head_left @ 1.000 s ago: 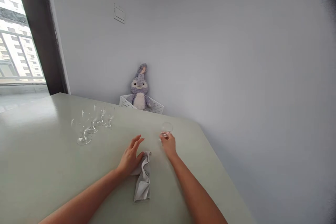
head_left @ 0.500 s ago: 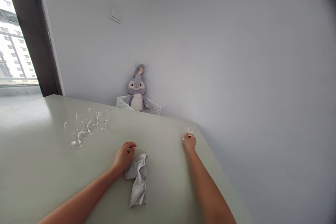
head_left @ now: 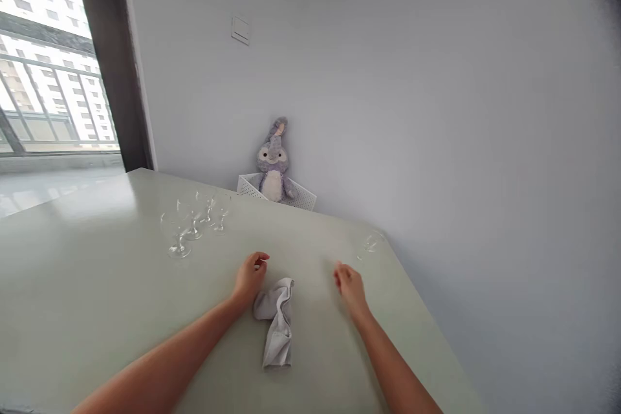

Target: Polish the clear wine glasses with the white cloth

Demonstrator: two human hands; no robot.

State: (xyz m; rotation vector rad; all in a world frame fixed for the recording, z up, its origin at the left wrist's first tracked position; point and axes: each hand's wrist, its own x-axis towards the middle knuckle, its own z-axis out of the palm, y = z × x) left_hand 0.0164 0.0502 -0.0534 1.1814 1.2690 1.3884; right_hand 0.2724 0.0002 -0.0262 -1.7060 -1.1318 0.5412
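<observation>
My left hand (head_left: 251, 277) rests on the table just behind a crumpled grey cloth (head_left: 279, 328), its fingers loosely bent with a gap at the thumb and nothing held. My right hand (head_left: 349, 286) is over the table to the right of the cloth, slightly blurred, fingers loosely curled and holding nothing. Beyond it, near the far right corner, stands a clear stemmed glass (head_left: 370, 244), apart from the fingers. Several more stemmed glasses are grouped at the left, the nearest glass (head_left: 178, 247) upright on its foot.
The pale green table (head_left: 126, 310) runs along a grey wall. Behind its far edge, a plush toy (head_left: 273, 168) sits in a white perforated basket (head_left: 305, 198). A light switch (head_left: 240, 30) is on the wall. Buildings and a railing show through the opening at the left.
My right hand has let go of the stemmed glass at the corner and drawn back toward me. My left hand stays by the cloth. The view has turned left.
</observation>
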